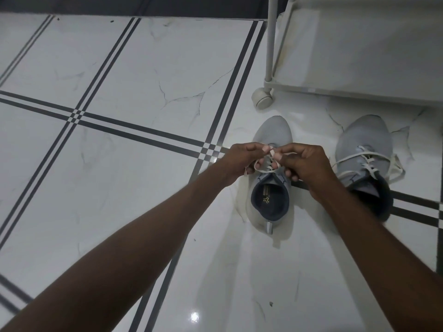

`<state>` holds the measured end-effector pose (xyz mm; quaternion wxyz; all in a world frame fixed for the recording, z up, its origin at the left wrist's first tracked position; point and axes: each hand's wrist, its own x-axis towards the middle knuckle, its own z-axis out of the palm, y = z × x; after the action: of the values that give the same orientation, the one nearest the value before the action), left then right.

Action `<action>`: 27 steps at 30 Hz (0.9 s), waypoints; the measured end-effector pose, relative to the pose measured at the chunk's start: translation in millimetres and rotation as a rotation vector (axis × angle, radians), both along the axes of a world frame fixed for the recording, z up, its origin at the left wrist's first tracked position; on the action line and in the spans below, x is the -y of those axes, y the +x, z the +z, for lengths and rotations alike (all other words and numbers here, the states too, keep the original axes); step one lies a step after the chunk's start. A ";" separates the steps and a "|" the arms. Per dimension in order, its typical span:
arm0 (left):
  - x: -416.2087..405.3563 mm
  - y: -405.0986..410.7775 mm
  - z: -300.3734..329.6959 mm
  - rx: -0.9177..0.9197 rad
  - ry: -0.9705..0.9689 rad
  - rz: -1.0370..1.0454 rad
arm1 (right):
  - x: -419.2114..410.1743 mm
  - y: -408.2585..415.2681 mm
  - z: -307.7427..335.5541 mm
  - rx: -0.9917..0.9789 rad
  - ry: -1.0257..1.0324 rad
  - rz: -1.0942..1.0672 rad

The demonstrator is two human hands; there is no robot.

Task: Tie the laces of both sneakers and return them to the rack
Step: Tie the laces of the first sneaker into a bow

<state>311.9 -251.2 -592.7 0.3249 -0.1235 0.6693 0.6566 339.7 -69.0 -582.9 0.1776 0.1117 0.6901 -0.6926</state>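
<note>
Both hands (242, 161) (304, 164) pinch laces (263, 167) above left sneaker (272, 133).

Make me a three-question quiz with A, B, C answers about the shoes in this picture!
1. Where do the sneakers sit?
A. on the floor
B. on the rack
C. on a chair

2. What colour are the laces?
A. red
B. white
C. black

3. What are the hands doing?
A. resting on the floor
B. lifting the rack
C. pinching one sneaker's laces

Answers: 1 A, both sneakers stand on the tiled floor, in front of the rack. 2 B, the laces show white. 3 C, left hand and right hand grip laces over the nearer sneaker.
</note>
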 end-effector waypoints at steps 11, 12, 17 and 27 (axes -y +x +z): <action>3.0 -10.0 -0.7 0.098 0.115 -0.024 | 0.3 -2.1 1.9 -0.006 0.009 0.102; 4.0 -10.8 -1.7 0.111 0.102 -0.019 | 1.0 -2.5 1.8 -0.010 0.001 0.102; 7.4 -12.7 -2.8 0.153 0.137 -0.068 | -0.3 -6.3 -0.5 -0.023 0.013 0.092; -8.1 -4.9 -4.8 0.175 0.139 0.009 | -8.4 -11.1 -13.7 0.090 -0.067 0.128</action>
<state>307.0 -243.1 -597.6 0.3872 -0.1606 0.5905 0.6896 328.6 -60.6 -596.6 0.2560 0.0926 0.6637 -0.6967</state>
